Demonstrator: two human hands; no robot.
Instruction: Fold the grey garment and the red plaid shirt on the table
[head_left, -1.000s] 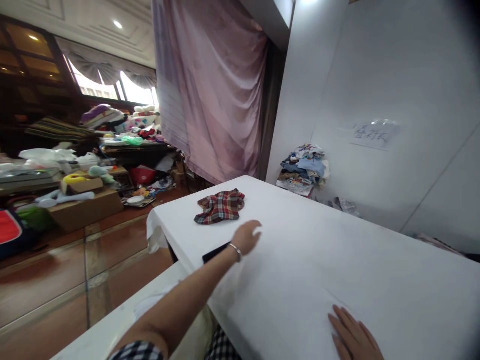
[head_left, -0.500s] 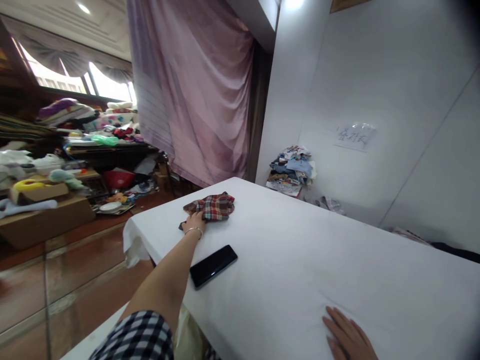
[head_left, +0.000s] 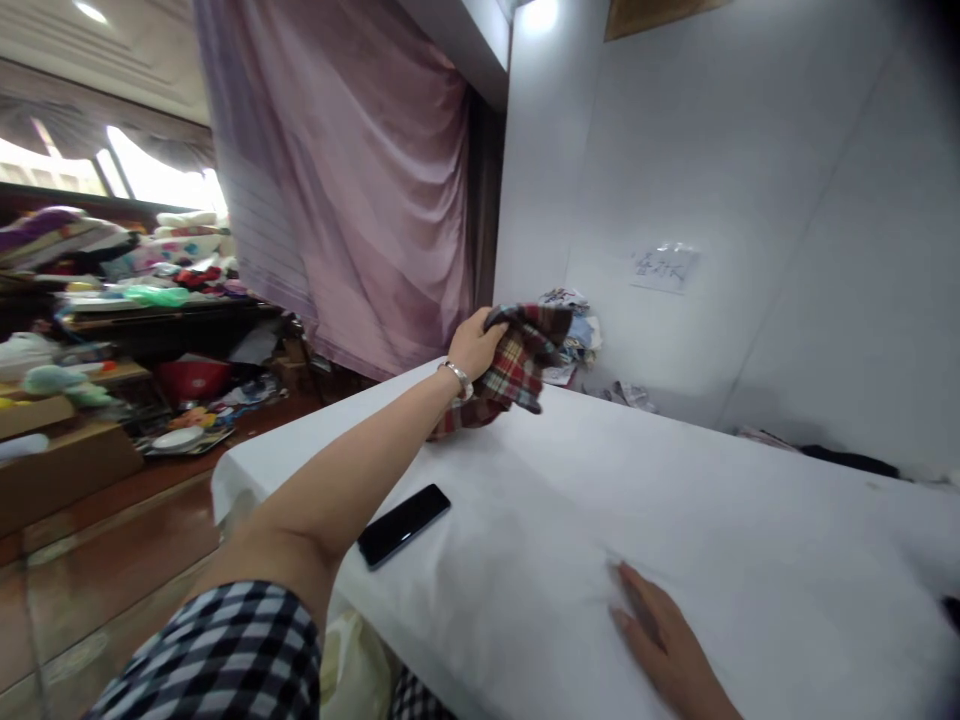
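Observation:
My left hand [head_left: 477, 348] grips a plaid garment [head_left: 517, 362] in red, brown and blue. Most of the garment hangs above the far part of the white-covered table [head_left: 585, 500], and its lower end sits close to the cloth. Its full shape is bunched, so the kind of garment cannot be made out. At the near right, my right hand [head_left: 660, 635] rests low over the white cloth with thumb and fingers apart, slightly blurred, holding nothing. A black phone [head_left: 405, 525] lies on the table beneath my left forearm.
A stack of folded clothes [head_left: 574, 325] stands against the white wall past the table. Crumpled cloth lies along that wall. A pink curtain [head_left: 352, 180] hangs behind the table. Cardboard boxes [head_left: 67, 470] and clutter fill the floor at left.
My left hand has lifted the plaid garment off the table and moved it up and to the right. My right hand has turned slightly, its thumb now apart. The view has shifted rightward.

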